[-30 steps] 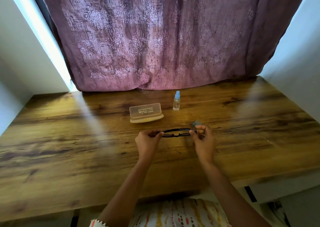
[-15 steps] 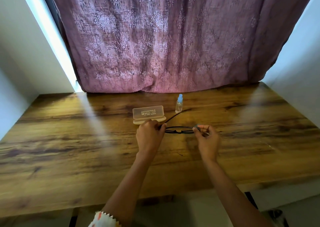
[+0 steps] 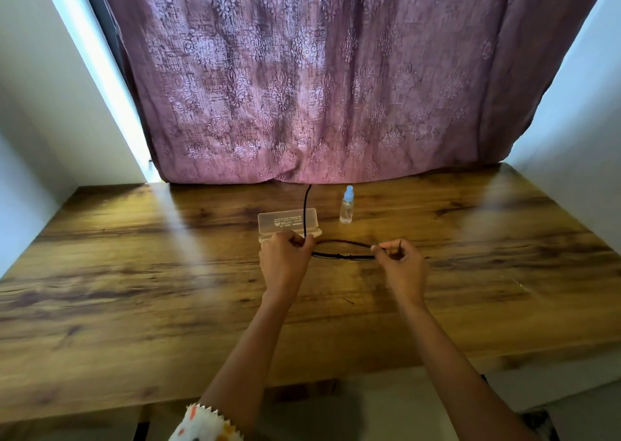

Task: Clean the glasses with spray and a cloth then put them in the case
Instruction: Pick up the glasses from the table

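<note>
Both hands hold the black-framed glasses (image 3: 342,250) just above the wooden table (image 3: 134,272), mid-width, nearer the far edge than the near one. Left hand (image 3: 285,261) is closed on the frame's left end, fingers curled round the hinge area; the left temple arm (image 3: 305,210) is swung open & sticks up/away toward the far edge, crossing in front of the case lid. Right hand (image 3: 401,267) pinches the frame's right end btwn thumb & fingertips, narrow grip, other fingers loosely curled. Can't tell if the right temple is folded or open, it's hidden by the hand. Frame runs roughly parallel to the near edge, seen almost edge-on, so the lenses barely show.

Glasses case (image 3: 287,224): translucent, pale, sits open w/ lid standing up, printed text on lid (unreadable), just beyond the left hand, its base partly hidden by the knuckles. Spray bottle (image 3: 346,205): small, clear, light-blue cap, upright, just right of the case, apart from it, near the far edge. No cloth can be made out; may be in the right hand, can't tell.

Purple patterned curtain (image 3: 302,88) hangs along the far edge. Patterned sleeve (image 3: 205,425) shows at the left forearm, past the near edge.
</note>
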